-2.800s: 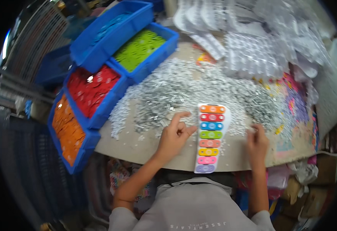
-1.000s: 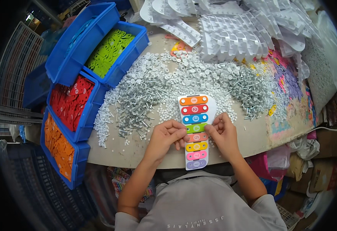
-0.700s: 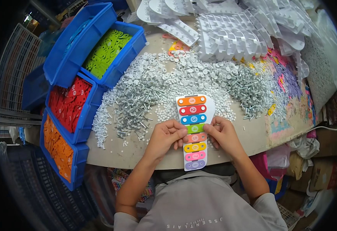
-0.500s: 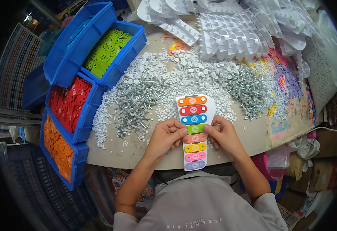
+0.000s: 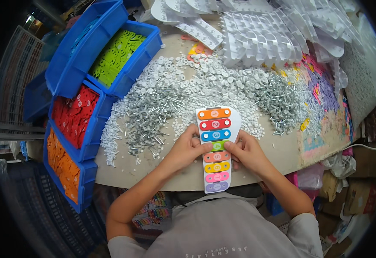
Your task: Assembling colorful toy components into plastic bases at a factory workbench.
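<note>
A white toy xylophone (image 5: 235, 121) with a row of coloured bars lies upright in front of me at the table's near edge. My left hand (image 5: 184, 149) grips its left side, thumb pressed on the end of the green bar (image 5: 218, 146). On the other side, my right hand (image 5: 249, 151) pinches the edge, its thumb on the green bar's right end. White caps sit on both ends of the orange (image 5: 214, 113), red (image 5: 215, 124) and blue (image 5: 216, 135) bars above. Bars below show dark holes or pins at their ends. Fingers under the board are partly hidden.
Blue trays (image 5: 94, 165) on the left hold green, red and orange bars. Loose white caps (image 5: 222, 79) and metal pins (image 5: 151, 114) cover the table's middle. More pins (image 5: 278, 101) lie at right. White plastic boards (image 5: 263, 36) are stacked at the back.
Both elbows have spread outward, the left one most. My thumbs now press on the two ends of the green bar. The xylophone has barely shifted.
</note>
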`<state>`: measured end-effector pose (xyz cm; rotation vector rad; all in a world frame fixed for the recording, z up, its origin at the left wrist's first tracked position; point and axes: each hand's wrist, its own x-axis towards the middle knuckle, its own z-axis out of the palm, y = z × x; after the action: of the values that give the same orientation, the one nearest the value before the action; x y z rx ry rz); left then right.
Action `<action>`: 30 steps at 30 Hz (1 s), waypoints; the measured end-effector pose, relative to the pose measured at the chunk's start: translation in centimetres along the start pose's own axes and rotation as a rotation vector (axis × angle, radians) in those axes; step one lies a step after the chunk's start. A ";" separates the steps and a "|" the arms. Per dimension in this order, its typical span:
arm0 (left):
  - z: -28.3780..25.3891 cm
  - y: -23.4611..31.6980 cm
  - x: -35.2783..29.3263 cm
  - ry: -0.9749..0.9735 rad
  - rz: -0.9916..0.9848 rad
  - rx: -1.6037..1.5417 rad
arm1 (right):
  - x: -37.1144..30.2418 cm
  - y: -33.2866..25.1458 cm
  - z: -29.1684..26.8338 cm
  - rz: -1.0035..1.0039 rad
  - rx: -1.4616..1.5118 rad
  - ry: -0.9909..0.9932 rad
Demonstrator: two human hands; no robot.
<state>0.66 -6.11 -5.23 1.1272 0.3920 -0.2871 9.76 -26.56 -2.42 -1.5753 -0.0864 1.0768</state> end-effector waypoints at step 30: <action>-9.5 0.7 -13.9 1.242 0.546 1.298 | -5.3 8.0 -23.0 -0.451 -1.182 1.231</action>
<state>-12.99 3.25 -2.01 2.5801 1.0099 0.8522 18.10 -49.35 -7.97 -2.8101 -0.2418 -0.5909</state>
